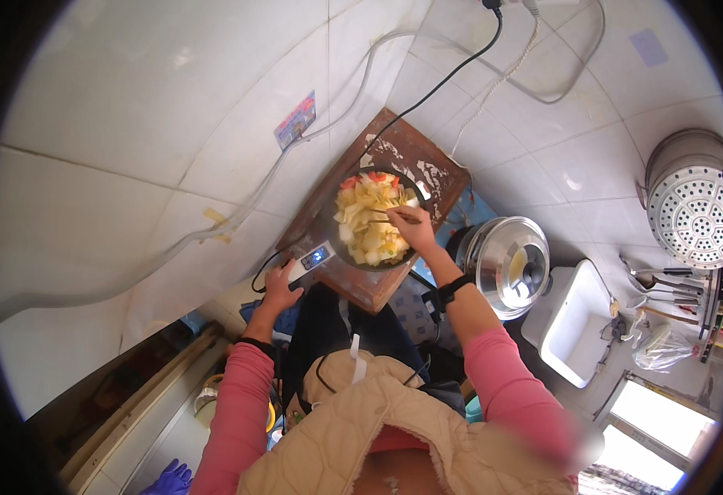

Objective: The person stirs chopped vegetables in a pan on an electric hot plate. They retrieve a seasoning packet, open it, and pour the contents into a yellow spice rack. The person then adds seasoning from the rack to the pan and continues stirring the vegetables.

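Observation:
An electric pan (380, 268) stands on a worn wooden table (361, 291), full of pale sliced vegetables (367, 213) with red pieces, perhaps tomato, at its far side. My right hand (414, 229) grips a pair of chopsticks (381, 216), whose tips reach into the food. At the near left, my left hand (283, 288) is on the end of the pan's white handle (312, 258), which carries a lit control display. Its fingers look curled around the handle end.
Right of the table stands a lidded steel pot (513, 266), with a white sink (578, 322) beyond it. A black power cord (448, 86) runs from the wall across the table's far part. Ladles (671, 288) and a perforated steamer tray (692, 216) hang at the right.

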Available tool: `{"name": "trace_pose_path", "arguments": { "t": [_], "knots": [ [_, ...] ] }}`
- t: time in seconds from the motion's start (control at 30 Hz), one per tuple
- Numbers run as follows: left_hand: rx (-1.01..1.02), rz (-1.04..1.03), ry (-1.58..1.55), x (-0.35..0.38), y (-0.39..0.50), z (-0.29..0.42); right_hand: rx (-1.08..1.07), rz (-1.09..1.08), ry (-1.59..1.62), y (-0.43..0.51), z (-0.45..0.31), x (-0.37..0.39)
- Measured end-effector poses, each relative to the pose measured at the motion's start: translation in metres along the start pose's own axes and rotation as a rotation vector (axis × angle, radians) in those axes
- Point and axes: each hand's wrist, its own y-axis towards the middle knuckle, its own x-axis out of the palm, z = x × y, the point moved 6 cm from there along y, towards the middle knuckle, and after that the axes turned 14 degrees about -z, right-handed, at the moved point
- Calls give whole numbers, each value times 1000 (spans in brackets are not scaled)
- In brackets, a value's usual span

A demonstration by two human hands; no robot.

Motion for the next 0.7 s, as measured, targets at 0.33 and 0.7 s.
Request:
{"name": "trace_pose_path", "arguments": {
  "t": [0.33, 0.7],
  "knots": [
    [-52, 18, 9, 3, -4, -1, 273, 272, 586, 15, 48, 35],
    [-35, 31, 9, 1, -3, 3, 45, 182, 467, 30, 29, -11]
  ]
}}
